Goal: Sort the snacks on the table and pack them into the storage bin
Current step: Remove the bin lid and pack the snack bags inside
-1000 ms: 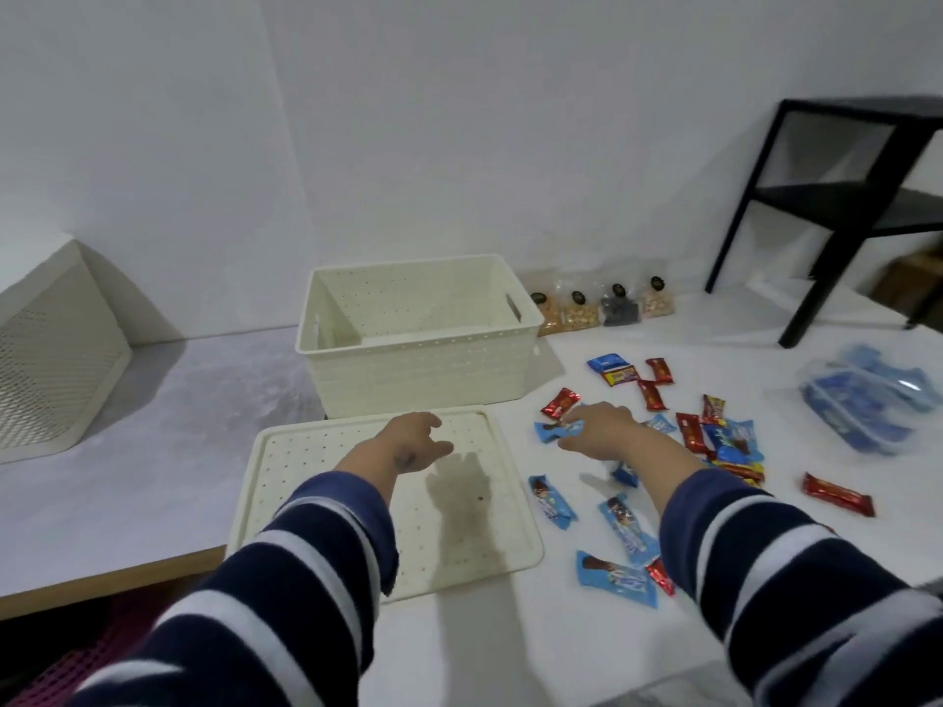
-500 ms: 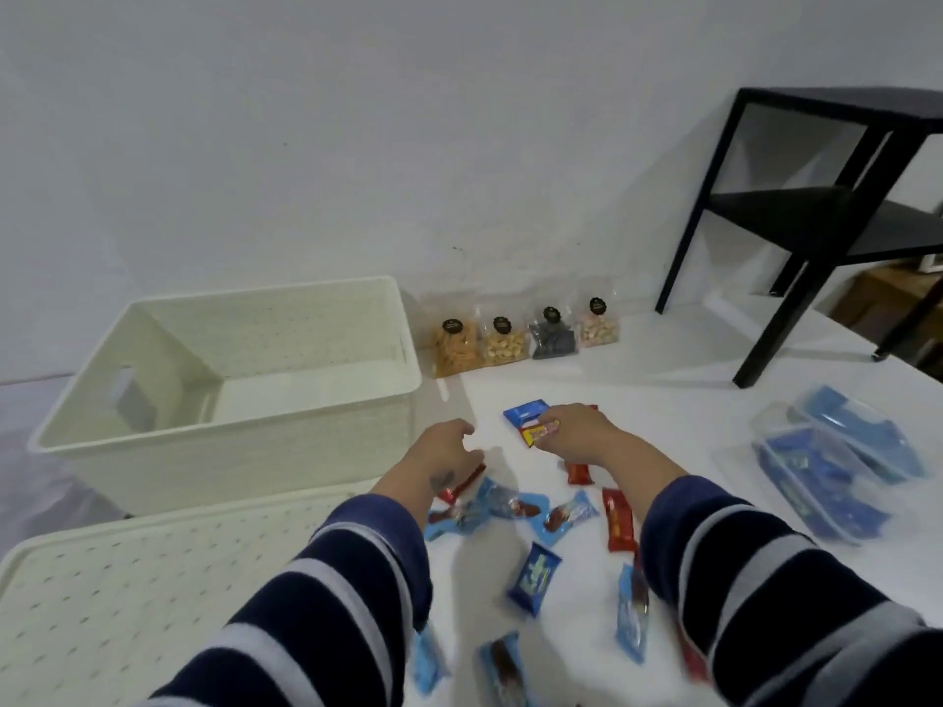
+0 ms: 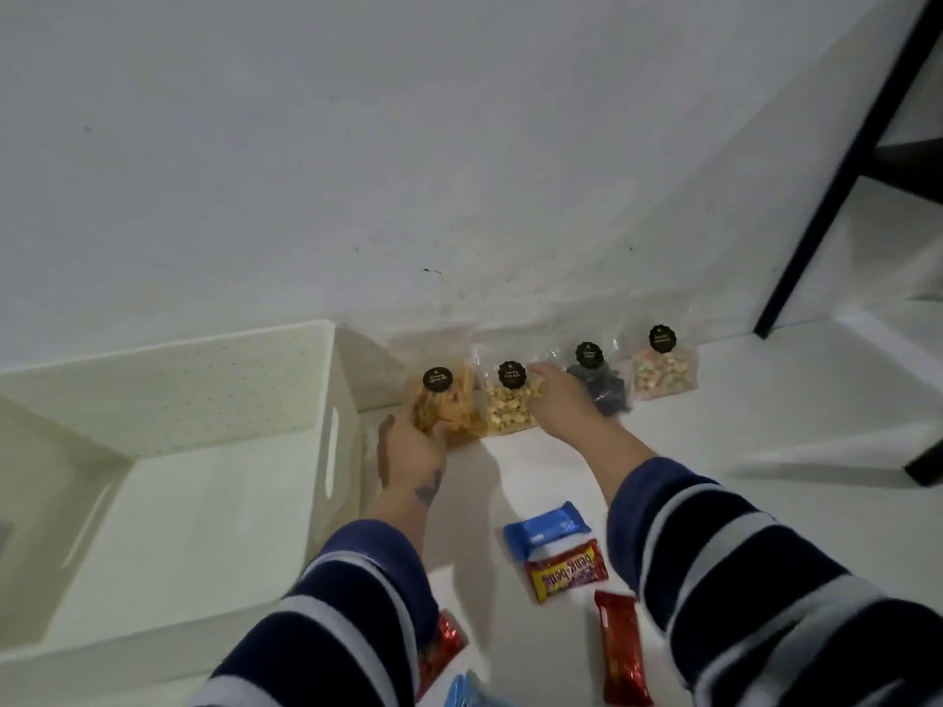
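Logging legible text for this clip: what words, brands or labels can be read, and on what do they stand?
"beng-beng": on the red and yellow wrapper, seen upside down.
Blue wrapper: white print, too blurred to read.
Round black labels on the four clear snack bags: orange chips, pale nuts, dark snack, mixed pastel snack. All too small to read.
Red wrapper: no readable text.

Navy sleeves with broad white stripes, left hand bearing a dark mark, perhaps a tattoo
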`<state>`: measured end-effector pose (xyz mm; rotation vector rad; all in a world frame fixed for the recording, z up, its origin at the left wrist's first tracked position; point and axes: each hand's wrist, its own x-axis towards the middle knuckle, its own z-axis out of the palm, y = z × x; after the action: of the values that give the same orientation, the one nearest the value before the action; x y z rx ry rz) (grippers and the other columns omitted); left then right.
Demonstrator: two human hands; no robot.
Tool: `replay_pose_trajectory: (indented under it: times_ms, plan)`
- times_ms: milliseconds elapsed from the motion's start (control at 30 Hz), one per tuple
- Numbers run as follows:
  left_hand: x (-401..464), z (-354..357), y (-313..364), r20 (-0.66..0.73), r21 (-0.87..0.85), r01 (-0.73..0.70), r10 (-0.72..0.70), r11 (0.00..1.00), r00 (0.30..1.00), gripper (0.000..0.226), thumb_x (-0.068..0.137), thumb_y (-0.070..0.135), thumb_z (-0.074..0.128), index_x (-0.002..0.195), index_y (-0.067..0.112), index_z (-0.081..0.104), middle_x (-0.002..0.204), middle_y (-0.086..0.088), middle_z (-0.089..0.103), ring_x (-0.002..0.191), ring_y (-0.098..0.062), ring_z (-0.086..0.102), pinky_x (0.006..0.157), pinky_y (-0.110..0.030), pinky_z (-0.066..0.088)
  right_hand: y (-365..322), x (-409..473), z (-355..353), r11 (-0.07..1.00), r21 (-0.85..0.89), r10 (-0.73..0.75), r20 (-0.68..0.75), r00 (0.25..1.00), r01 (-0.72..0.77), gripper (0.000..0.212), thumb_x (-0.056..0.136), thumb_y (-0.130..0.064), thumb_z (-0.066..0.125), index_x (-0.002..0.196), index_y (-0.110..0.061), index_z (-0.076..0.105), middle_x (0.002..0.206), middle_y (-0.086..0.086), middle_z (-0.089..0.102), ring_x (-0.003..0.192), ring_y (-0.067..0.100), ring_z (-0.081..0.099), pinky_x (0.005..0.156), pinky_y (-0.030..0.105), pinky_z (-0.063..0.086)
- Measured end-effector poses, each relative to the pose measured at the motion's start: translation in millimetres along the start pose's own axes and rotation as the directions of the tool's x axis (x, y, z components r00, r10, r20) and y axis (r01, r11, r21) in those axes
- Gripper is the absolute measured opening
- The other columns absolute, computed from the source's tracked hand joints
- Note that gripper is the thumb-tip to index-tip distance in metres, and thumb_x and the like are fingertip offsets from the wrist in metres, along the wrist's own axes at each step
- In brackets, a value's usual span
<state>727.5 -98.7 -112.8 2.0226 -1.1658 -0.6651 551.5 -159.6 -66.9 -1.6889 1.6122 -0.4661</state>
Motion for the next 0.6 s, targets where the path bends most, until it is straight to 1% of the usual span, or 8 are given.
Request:
replay_pose_trajectory:
  times_ms: [67, 167, 267, 367, 433, 500, 567, 600]
  plan:
    - [12, 3, 8, -0.015, -0.148, 0.059, -0.062, 0.987, 0.998, 0.064, 0.088, 0.016, 0.064, 0.145, 0.024, 0.036, 0.137, -0.005, 0.053, 0.125, -0.026, 0.051, 0.104, -0.037, 0.042, 3, 16, 7, 1.000, 0.003, -0.012, -0.025, 1.000, 0.012, 0.060, 0.090, 0.001, 0.045, 0.145, -0.020, 0.036, 0.138, 0.011, 0.051, 0.120, 0.031, 0.053, 0.097, 0.038, 0.049]
    - [26, 12, 9, 0.044, -0.283, 0.141, -0.134, 0.949, 0.990, 0.076, 0.087, 0.002, 0.063, 0.149, 0.027, 0.026, 0.146, 0.003, 0.043, 0.131, -0.019, 0.044, 0.103, -0.028, 0.036, 7, 34, 15, 0.998, -0.054, -0.026, -0.094, 0.995, 0.021, 0.064, 0.089, 0.000, 0.045, 0.146, -0.027, 0.034, 0.135, 0.008, 0.055, 0.115, 0.029, 0.057, 0.093, 0.038, 0.051]
    - [28, 14, 2, 0.058, -0.356, 0.165, -0.155, 0.920, 0.986, 0.081, 0.085, -0.010, 0.060, 0.148, 0.027, 0.027, 0.149, 0.005, 0.039, 0.130, -0.016, 0.042, 0.107, -0.034, 0.039, 15, 40, 22, 0.997, -0.074, -0.009, -0.146, 0.989, -0.002, 0.059, 0.090, 0.000, 0.048, 0.141, -0.030, 0.043, 0.136, 0.003, 0.055, 0.115, 0.027, 0.057, 0.091, 0.037, 0.052]
    - [25, 11, 0, 0.024, -0.409, 0.138, -0.140, 0.902, 0.990, 0.082, 0.082, -0.014, 0.060, 0.148, 0.026, 0.029, 0.149, 0.005, 0.039, 0.126, -0.013, 0.044, 0.105, -0.039, 0.043, 18, 41, 26, 1.000, -0.026, 0.000, -0.160, 0.987, -0.004, 0.060, 0.087, 0.001, 0.051, 0.135, -0.033, 0.049, 0.132, 0.003, 0.059, 0.108, 0.025, 0.061, 0.084, 0.035, 0.055]
    - [20, 7, 1, -0.002, -0.417, 0.130, -0.144, 0.899, 0.990, 0.083, 0.082, -0.014, 0.060, 0.147, 0.027, 0.031, 0.148, 0.005, 0.040, 0.117, -0.011, 0.050, 0.100, -0.035, 0.047, 17, 39, 24, 1.000, 0.019, -0.011, -0.155, 0.988, 0.014, 0.061, 0.085, 0.001, 0.053, 0.133, -0.035, 0.051, 0.123, 0.005, 0.064, 0.092, 0.022, 0.063, 0.070, 0.028, 0.052]
    - [11, 2, 4, -0.022, -0.402, 0.126, -0.147, 0.907, 0.989, 0.083, 0.081, -0.014, 0.061, 0.146, 0.027, 0.032, 0.146, 0.004, 0.044, 0.111, -0.010, 0.053, 0.096, -0.031, 0.048, 15, 33, 20, 0.999, 0.045, -0.016, -0.152, 0.988, 0.023, 0.062, 0.085, 0.004, 0.051, 0.133, -0.036, 0.052, 0.117, 0.005, 0.066, 0.081, 0.018, 0.059, 0.061, 0.023, 0.046]
    - [1, -4, 11, -0.035, -0.402, 0.101, -0.125, 0.910, 0.992, 0.081, 0.080, -0.015, 0.060, 0.146, 0.024, 0.033, 0.143, 0.001, 0.048, 0.119, -0.015, 0.053, 0.099, -0.034, 0.048, 10, 24, 12, 0.999, 0.050, -0.008, -0.156, 0.988, 0.016, 0.064, 0.084, 0.005, 0.051, 0.133, -0.037, 0.051, 0.106, 0.000, 0.064, 0.079, 0.017, 0.056, 0.060, 0.024, 0.044]
    - [-4, -8, 17, -0.041, -0.400, 0.085, -0.110, 0.913, 0.993, 0.080, 0.081, -0.015, 0.060, 0.146, 0.023, 0.033, 0.141, 0.000, 0.050, 0.121, -0.017, 0.053, 0.099, -0.033, 0.047, 6, 18, 6, 0.999, 0.048, -0.008, -0.158, 0.987, 0.016, 0.065, 0.085, 0.005, 0.051, 0.134, -0.037, 0.050, 0.100, -0.003, 0.059, 0.078, 0.017, 0.055, 0.060, 0.025, 0.044]
